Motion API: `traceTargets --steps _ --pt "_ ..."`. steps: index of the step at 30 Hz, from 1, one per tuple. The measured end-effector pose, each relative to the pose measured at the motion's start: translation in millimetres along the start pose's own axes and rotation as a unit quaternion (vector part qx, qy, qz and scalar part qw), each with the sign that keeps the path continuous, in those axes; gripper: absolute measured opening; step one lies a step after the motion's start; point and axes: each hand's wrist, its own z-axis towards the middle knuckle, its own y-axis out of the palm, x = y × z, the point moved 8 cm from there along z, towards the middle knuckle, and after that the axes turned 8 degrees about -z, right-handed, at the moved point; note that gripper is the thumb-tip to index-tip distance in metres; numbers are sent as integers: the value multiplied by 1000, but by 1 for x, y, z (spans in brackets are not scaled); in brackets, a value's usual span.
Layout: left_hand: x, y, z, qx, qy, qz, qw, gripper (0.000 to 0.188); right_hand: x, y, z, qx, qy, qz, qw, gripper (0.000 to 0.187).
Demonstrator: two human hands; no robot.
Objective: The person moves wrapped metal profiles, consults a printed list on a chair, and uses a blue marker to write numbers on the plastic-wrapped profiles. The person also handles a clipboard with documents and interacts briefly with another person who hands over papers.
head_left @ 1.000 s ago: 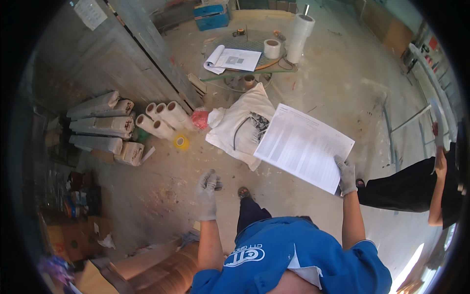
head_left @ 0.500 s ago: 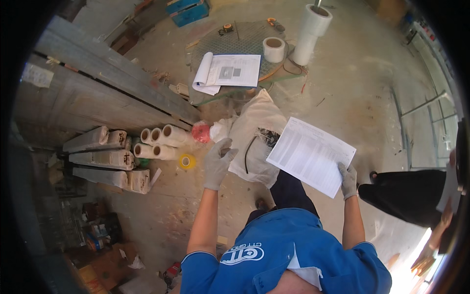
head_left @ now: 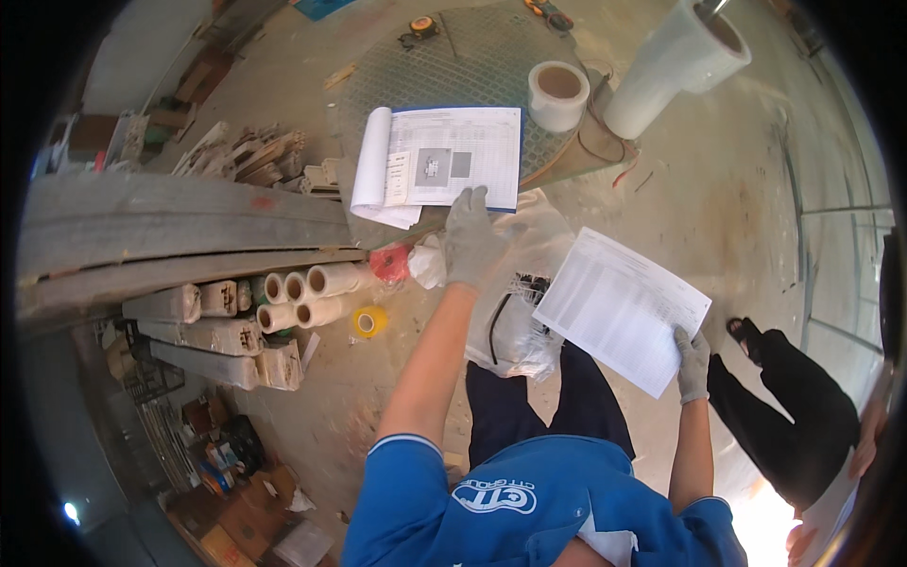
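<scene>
My right hand (head_left: 693,364), in a pale grey glove, is closed on the lower right edge of a printed paper sheet (head_left: 619,307), held tilted above the floor. At the near edge of a blue clipboard (head_left: 519,156), my gloved left hand (head_left: 472,241) stretches out its fingers, the tips by the papers. Printed pages (head_left: 487,142) lie on that board, with the left side rolled over. Beneath my left hand and the sheet is a clear plastic bag (head_left: 520,345) with dark items and a black strip in it.
The clipboard lies on a round mesh-patterned table (head_left: 378,80). Also there are a film roll (head_left: 557,96), a tape measure (head_left: 422,28) and a tall wrapped roll (head_left: 661,80) beside it. Film rolls (head_left: 331,279) and yellow tape (head_left: 369,321) sit left. Another person (head_left: 803,406) stands right.
My left hand has moved forward and right, from beside the plastic bag to the clipboard's near edge. The view has shifted closer to the table. The sheet stays in my right hand.
</scene>
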Motion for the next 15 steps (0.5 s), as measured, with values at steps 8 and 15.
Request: traceTargets --steps 8,15 --pt "-29 69 65 -95 -76 233 965 69 26 65 -36 35 49 -10 998 34" --pt "-51 66 70 -136 -30 187 973 54 24 104 -37 5 60 17 998 32"
